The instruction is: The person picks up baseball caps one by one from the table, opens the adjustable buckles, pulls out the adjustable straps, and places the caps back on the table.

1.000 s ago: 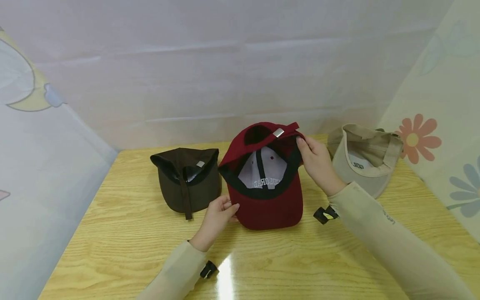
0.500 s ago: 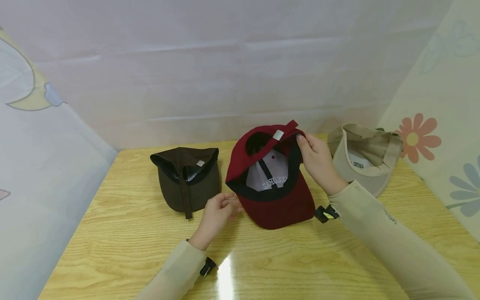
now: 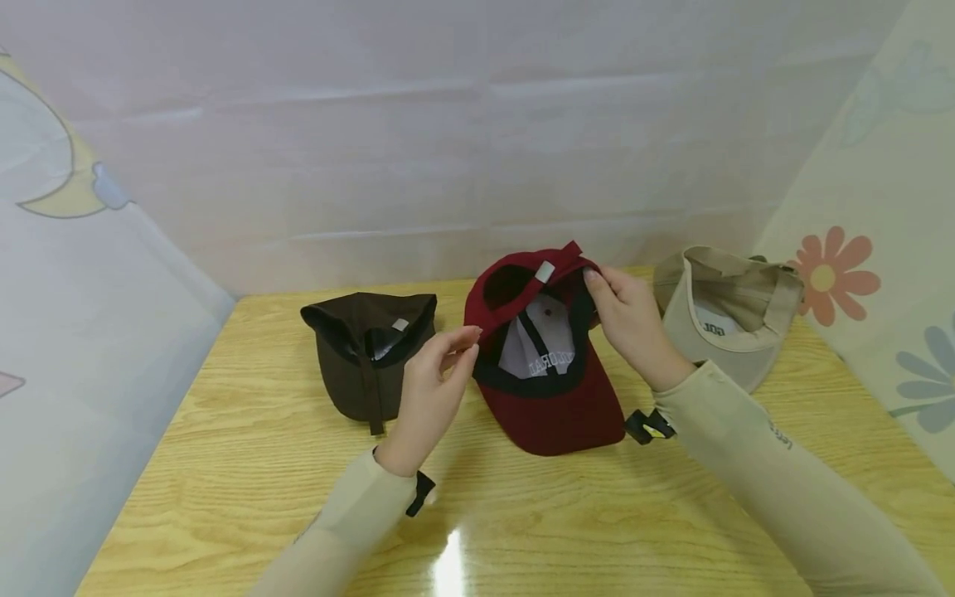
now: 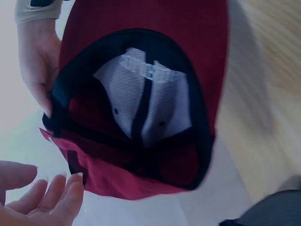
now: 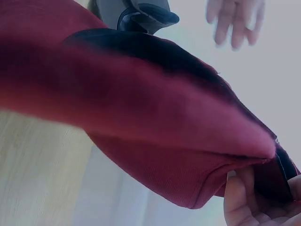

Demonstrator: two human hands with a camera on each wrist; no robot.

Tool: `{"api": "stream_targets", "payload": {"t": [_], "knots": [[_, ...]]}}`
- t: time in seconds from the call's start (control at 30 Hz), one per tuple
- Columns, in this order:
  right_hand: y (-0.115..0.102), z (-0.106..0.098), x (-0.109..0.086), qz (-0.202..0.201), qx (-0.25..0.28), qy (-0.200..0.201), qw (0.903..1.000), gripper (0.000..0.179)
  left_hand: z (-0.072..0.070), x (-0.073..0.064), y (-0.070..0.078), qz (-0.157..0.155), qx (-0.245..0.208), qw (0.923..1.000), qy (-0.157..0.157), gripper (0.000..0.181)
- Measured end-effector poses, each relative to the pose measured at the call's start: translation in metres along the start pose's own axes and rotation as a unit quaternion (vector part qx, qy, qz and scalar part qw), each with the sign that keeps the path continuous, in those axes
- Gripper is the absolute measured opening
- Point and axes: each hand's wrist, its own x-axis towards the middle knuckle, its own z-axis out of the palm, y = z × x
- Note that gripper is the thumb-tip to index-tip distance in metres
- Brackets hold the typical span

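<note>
A dark red baseball cap (image 3: 548,419) is held at the middle of the table, its opening facing me and its brim pointing down. My right hand (image 3: 630,323) pinches the cap's right back edge near the strap and its metal buckle (image 3: 545,271). Beside the cap's left edge is my left hand (image 3: 429,394), thumb and fingers apart with nothing between them. The right wrist view shows the left hand (image 5: 237,21) separated from the cap. Inside, a pale lining panel (image 4: 155,94) carries reversed lettering.
To the left on the wooden table (image 3: 246,464) lies a dark brown cap (image 3: 343,390) with a hanging strap. A beige cap (image 3: 746,352) lies at the right, behind the right wrist. A pale cloth backdrop (image 3: 477,157) rises behind the table.
My left hand has let go of the red cap's brim and moved up along its left edge. The cap has turned, its brim swinging right, with my right hand still holding it.
</note>
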Motion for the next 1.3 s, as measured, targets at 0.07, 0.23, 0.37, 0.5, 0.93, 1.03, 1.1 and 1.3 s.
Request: {"api": "stream_targets", "payload": {"t": [0.07, 0.23, 0.37, 0.5, 0.93, 1.03, 1.1, 1.3], "knots": [[-0.001, 0.0, -0.001, -0.002, -0.002, -0.004, 1.0, 0.031, 0.003, 0.005, 0.005, 0.025, -0.003, 0.9997, 0.004, 0.023], [-0.005, 0.0, -0.002, -0.01, -0.009, -0.006, 0.9999, 0.031, 0.012, 0.018, 0.013, 0.047, -0.016, 0.9988, 0.002, 0.026], [-0.008, 0.001, -0.003, -0.023, -0.01, -0.009, 0.9996, 0.029, 0.017, 0.028, 0.019, 0.013, -0.016, 0.9997, -0.01, 0.027], [-0.011, 0.003, -0.005, -0.039, -0.017, -0.014, 0.999, 0.028, 0.02, 0.036, 0.021, -0.063, -0.033, 0.9964, -0.046, 0.032], [-0.027, 0.004, -0.013, -0.076, -0.03, -0.054, 0.9952, 0.029, 0.021, 0.051, 0.028, -0.258, -0.233, 0.9332, -0.09, 0.034], [-0.028, 0.004, -0.012, -0.082, -0.027, -0.064, 0.9943, 0.029, 0.021, 0.051, 0.029, -0.257, -0.266, 0.925, -0.086, 0.032], [-0.029, 0.003, -0.012, -0.082, -0.038, -0.066, 0.9937, 0.031, 0.02, 0.05, 0.029, -0.255, -0.282, 0.9213, -0.081, 0.031], [-0.032, -0.001, -0.01, -0.087, -0.074, -0.076, 0.9905, 0.036, 0.019, 0.049, 0.029, -0.244, -0.308, 0.917, -0.07, 0.027]]}}
